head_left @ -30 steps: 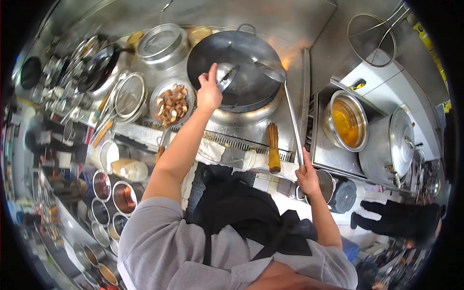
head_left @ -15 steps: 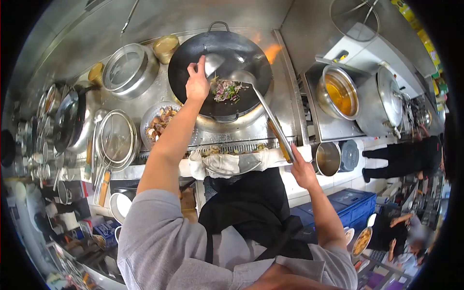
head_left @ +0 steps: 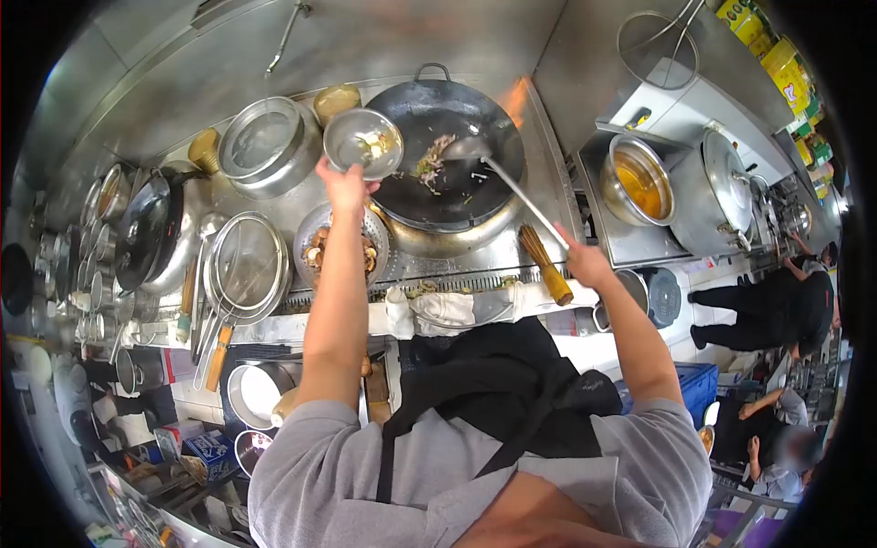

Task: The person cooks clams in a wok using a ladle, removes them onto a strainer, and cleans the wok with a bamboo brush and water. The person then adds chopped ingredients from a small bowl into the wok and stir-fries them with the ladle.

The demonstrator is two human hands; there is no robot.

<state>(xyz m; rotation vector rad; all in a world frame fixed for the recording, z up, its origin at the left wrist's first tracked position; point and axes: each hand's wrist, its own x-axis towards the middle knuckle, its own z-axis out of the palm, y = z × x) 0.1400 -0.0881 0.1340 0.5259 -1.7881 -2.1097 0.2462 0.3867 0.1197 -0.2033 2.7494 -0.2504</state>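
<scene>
My left hand [head_left: 345, 190] is closed on the rim of a small metal bowl [head_left: 340, 144], which has some pale and yellowish bits inside. The bowl is held above the left edge of a large black wok [head_left: 416, 108]. In my right hand [head_left: 587, 265] is the handle end of a long metal ladle [head_left: 525, 196]. The ladle's head rests inside the wok, beside a small heap of chopped food [head_left: 429, 166], purplish and green. Below my left hand stands a perforated metal bowl [head_left: 376, 233] holding brown shell-like pieces [head_left: 320, 248], partly hidden by my wrist.
Flames [head_left: 517, 100] rise at the wok's right rear. A bamboo brush [head_left: 546, 269] lies near my right hand. Strainers [head_left: 245, 265] and a lidded pot [head_left: 265, 151] stand left; a pot of orange liquid [head_left: 638, 183] stands right. Another person [head_left: 776, 301] is at far right.
My left hand has drawn the metal bowl back leftward out of the wok. The ladle has shifted within the wok, and the chopped food now lies in a different heap.
</scene>
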